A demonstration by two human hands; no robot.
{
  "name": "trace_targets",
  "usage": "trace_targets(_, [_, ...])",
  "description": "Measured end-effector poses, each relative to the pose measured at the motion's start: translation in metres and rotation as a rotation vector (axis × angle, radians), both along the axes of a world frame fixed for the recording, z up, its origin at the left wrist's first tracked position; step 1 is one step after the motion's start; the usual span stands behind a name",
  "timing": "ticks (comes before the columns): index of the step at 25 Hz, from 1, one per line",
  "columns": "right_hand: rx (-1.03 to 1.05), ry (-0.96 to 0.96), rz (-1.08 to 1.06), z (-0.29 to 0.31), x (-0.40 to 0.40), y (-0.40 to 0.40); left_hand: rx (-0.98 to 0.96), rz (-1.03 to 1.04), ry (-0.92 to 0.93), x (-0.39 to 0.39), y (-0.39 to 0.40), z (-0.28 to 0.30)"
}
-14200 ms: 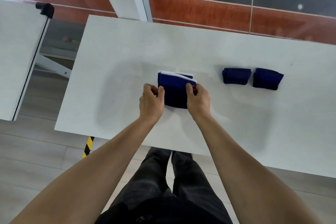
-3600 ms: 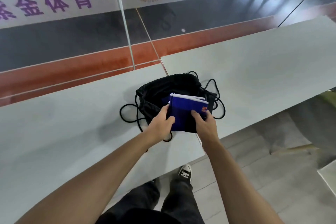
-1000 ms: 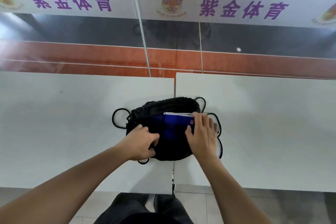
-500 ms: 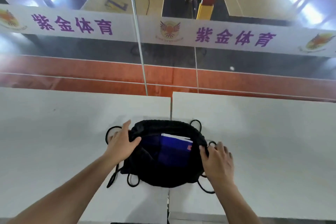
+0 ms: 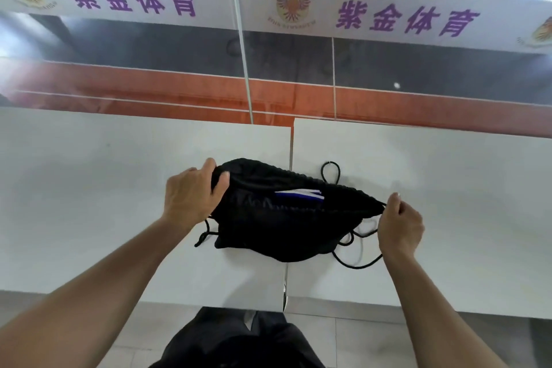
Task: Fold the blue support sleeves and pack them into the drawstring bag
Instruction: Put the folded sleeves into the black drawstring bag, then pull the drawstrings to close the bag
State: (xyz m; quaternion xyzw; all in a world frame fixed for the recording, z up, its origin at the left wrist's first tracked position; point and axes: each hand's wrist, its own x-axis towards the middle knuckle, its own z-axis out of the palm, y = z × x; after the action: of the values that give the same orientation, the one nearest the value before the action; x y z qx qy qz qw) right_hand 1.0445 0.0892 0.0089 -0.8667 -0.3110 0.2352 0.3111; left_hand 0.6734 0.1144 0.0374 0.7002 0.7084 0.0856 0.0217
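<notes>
the left hand (image 5: 191, 197) gripped the gathered left rim of the black drawstring bag (image 5: 280, 227); the right hand (image 5: 400, 225) pinched the drawstring cord (image 5: 358, 264) at the bag's right corner. the step in hand appeared to be closing the bag. the next move likely called for opposed pulls. the folded blue support sleeve (image 5: 300, 196) lay inside the narrowed mouth, between both grips, on the white counter (image 5: 89, 188).

My bag (image 5: 277, 227) is black with black cords (image 5: 355, 263); the sleeves (image 5: 301, 196) show blue and white; the tables (image 5: 89, 188) are white.
</notes>
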Motion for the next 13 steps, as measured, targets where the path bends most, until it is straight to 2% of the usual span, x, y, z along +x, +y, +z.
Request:
trace_targets(3, [-0.01, -0.034, -0.053, 0.002, 0.009, 0.012, -0.013, 0.191, -0.043, -0.019, 0.011, 0.003])
trace_targets(7, [-0.096, -0.151, -0.014, 0.001, 0.035, 0.011, -0.189, 0.503, -0.002, -0.071, 0.012, -0.015])
trace_targets(10, [-0.204, -0.202, -0.014, -0.006, 0.055, 0.009, -0.195, 0.693, -0.12, -0.098, 0.007, -0.025])
trace_targets(11, [-0.269, -0.209, -0.016, -0.009, 0.057, 0.01, -0.184, 0.715, -0.139, -0.098, 0.008, -0.026])
trace_targets(13, [-0.346, -0.308, 0.068, -0.014, 0.046, 0.011, -0.155, 0.6, -0.093, -0.082, 0.015, -0.027])
